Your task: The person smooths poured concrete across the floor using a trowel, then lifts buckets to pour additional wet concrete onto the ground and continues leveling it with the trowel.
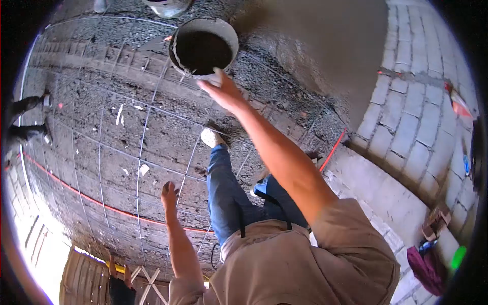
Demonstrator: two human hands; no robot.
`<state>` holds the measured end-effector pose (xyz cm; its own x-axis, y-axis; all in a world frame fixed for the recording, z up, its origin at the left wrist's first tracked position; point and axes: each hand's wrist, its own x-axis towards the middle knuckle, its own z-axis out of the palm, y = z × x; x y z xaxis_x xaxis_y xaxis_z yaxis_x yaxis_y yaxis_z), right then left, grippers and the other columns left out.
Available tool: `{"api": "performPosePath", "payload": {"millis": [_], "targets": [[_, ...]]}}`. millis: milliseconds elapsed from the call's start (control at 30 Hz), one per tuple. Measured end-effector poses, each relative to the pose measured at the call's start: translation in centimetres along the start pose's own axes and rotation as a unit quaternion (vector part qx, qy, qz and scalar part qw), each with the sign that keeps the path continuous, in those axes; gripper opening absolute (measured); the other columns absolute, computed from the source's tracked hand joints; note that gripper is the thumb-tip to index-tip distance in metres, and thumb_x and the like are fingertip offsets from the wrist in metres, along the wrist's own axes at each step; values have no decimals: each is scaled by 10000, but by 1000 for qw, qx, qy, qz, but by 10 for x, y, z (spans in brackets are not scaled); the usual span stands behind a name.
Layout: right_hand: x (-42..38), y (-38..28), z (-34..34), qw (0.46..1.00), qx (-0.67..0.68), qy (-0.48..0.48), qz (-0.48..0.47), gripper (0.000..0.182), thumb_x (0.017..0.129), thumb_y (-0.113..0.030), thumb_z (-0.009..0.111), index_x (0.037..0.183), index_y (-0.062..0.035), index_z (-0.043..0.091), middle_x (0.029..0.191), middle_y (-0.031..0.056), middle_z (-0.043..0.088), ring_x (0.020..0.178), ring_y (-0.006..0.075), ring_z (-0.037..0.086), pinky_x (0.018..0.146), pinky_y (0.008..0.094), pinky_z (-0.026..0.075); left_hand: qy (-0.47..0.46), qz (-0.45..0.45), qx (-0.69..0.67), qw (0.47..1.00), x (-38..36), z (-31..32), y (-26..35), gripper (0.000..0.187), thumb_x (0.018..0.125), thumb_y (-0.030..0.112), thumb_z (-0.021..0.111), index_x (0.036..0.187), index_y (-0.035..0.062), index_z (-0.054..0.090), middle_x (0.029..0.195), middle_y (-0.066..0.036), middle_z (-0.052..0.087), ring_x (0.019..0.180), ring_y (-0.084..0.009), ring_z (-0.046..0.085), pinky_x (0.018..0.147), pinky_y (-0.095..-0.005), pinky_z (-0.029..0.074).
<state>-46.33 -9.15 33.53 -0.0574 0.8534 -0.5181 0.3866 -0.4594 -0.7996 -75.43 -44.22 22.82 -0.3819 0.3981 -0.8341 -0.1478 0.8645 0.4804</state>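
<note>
A grey bucket (231, 43) with a dark inside and mortar-smeared rim is at the top middle of the view. My right hand (223, 92) reaches out to its near edge, thumb up at the rim and fingers against the outer wall, gripping it. What fills the bucket is too dark to make out. My left hand (170, 196) hangs lower down over the ground, fingers loosely bent and apart, with nothing visible in it. Thin metal rods (138, 175) form a grid over the gravelly ground beneath both hands.
Wet grey concrete (351, 46) spreads at the upper right beside a block wall (406, 107). Another bucket (168, 7) stands at the top edge. An orange pipe (96, 204) crosses the ground. Another person's legs (30, 119) show at left; a second person (121, 287) is bottom left.
</note>
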Motion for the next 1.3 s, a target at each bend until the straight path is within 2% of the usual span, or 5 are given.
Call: {"api": "performPosePath", "payload": {"millis": [433, 633, 867, 1200, 1300], "targets": [[139, -50, 69, 988, 112, 103, 19, 883, 672, -367, 693, 1235, 142, 242, 1164, 305, 444, 1069, 355, 477, 929, 339, 362, 40, -122, -5, 992, -40, 28, -16, 354, 871, 389, 499, 1079, 105, 538, 941, -23, 597, 738, -145, 597, 543, -264, 416], [170, -36, 62, 918, 394, -50, 10, 415, 759, -340, 635, 959, 4, 517, 872, 110, 549, 783, 162, 502, 669, 319, 453, 71, -71, -12, 995, -80, 93, -12, 408, 862, 420, 503, 1126, 110, 505, 1014, -46, 579, 792, -169, 584, 620, -300, 419], [149, 57, -61, 902, 417, -72, 86, 326, 803, -338, 576, 786, -16, 524, 604, 37, 483, 425, 128, 441, 396, 308, 380, 126, -72, -35, 989, -131, 194, 5, 386, 867, 372, 514, 1094, 60, 522, 978, -40, 578, 790, -142, 560, 629, -283, 420], [204, 152, -242, 688, 688, -211, 89, 333, 875, -397, 472, 671, -140, 417, 497, -15, 374, 439, 159, 390, 484, 349, 365, 49, 83, 46, 994, 62, 327, 168, 612, 826, 502, 511, 1243, 63, 428, 1138, -96, 544, 932, -183, 552, 764, -322, 433], [183, 141, -272, 815, 540, -171, 122, 363, 877, -394, 471, 616, -169, 357, 465, -47, 241, 409, 112, 288, 487, 301, 329, 51, 100, 57, 992, 114, 360, 207, 642, 816, 535, 499, 1220, 40, 439, 1132, -113, 532, 953, -206, 536, 757, -336, 427]]}}
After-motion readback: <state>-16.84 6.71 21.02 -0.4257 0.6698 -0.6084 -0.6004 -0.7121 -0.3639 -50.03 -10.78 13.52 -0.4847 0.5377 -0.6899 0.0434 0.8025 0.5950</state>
